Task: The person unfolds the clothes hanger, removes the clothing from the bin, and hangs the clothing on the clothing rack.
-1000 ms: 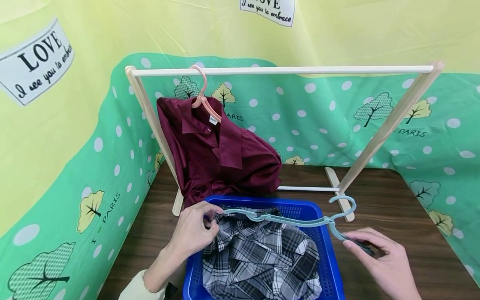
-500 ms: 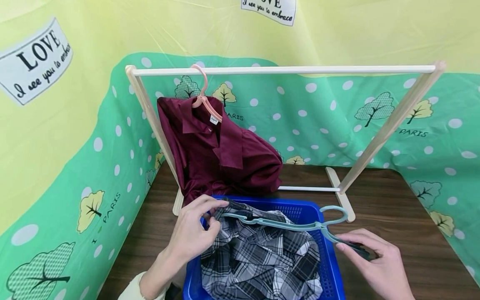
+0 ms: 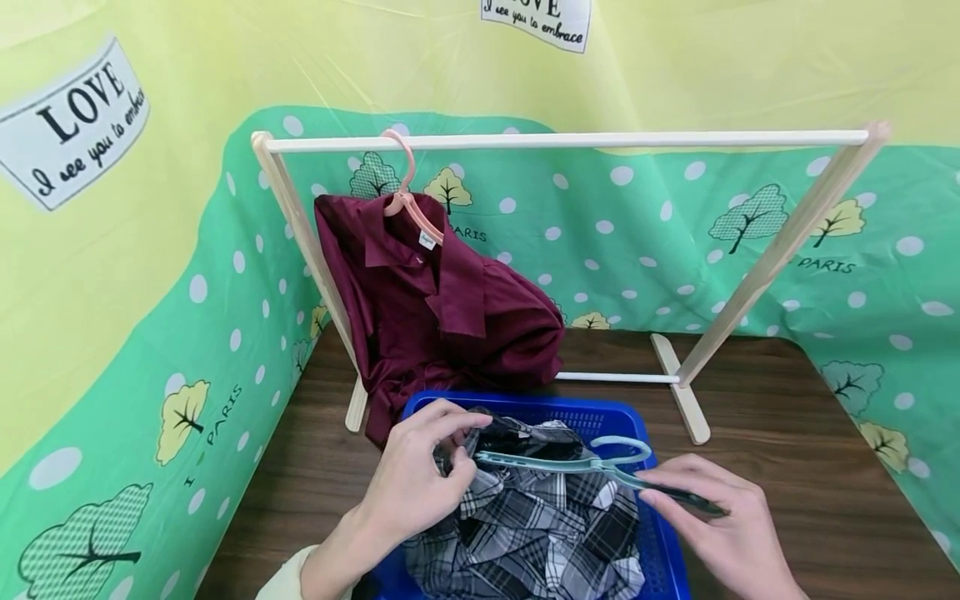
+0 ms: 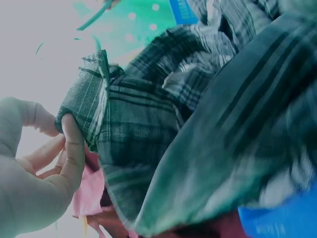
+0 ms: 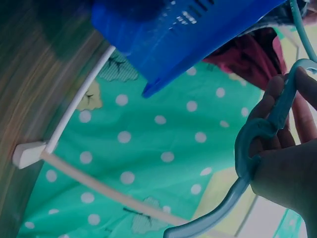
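Note:
My left hand [image 3: 416,471] pinches the edge of a black, grey and white plaid shirt [image 3: 517,529], near its collar. In the left wrist view, thumb and finger grip a folded edge of the shirt cloth [image 4: 138,131]. My right hand [image 3: 716,517] holds one arm of a light blue-green clothes hanger [image 3: 540,463]. The hanger's other arm reaches left over the shirt to the left fingertips, its hook pointing away from me. In the right wrist view, fingers wrap the hanger [image 5: 242,148] at a notch. The rest of the shirt lies crumpled in a blue basket [image 3: 670,542].
Behind the basket stands a wooden rack with a white rail [image 3: 600,140]. A maroon shirt [image 3: 420,308] hangs at its left on a pink hanger [image 3: 406,171], its lower part close behind the basket. Patterned cloth [image 3: 637,217] encloses the brown table [image 3: 817,467].
Both hands have come closer together, and the hanger has moved left and lower over the shirt. The shirt's collar edge has been lifted by the left hand. The rack and maroon shirt stay put.

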Motion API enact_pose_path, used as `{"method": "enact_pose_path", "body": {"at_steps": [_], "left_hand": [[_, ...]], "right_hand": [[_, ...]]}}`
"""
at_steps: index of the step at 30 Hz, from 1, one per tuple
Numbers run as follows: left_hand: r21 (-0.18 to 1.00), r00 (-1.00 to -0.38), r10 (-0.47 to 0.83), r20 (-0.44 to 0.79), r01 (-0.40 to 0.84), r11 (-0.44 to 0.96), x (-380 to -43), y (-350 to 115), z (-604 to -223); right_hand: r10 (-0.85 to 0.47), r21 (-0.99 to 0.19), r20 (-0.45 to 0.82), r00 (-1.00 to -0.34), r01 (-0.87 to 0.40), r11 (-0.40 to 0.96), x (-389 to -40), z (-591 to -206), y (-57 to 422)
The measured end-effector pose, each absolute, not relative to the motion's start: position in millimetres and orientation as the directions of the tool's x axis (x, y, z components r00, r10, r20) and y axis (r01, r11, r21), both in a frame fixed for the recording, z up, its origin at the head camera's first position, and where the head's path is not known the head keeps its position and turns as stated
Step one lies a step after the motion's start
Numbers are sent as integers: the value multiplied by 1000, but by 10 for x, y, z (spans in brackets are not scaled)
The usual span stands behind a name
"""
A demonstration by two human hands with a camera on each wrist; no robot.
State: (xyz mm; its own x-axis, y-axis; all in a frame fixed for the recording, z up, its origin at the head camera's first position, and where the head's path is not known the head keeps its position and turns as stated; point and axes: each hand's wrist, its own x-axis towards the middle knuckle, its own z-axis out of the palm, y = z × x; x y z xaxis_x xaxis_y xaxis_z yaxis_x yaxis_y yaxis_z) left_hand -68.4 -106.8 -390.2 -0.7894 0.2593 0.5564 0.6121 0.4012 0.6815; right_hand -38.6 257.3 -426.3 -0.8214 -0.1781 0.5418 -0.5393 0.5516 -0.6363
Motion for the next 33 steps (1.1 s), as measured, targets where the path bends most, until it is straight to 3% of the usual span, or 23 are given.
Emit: {"method": "enact_pose_path", "body": {"at_steps": [11,21,33], "left_hand": [[812,-853,262,452,515,273,-646,-920,-3916],[872,-855,313,414,471,133,-592,-775,-3896],[767,-804,360,473,577,281,-604,-767,-3962]], "right_hand": [[-220,-657,511,-831,-542,524,-335,-4232,2323],[-250,-654,519,-818,-567,501,-363,-4209,2199],[-231,-652,537,-811,-573,497,-353,-4230,2160]]}}
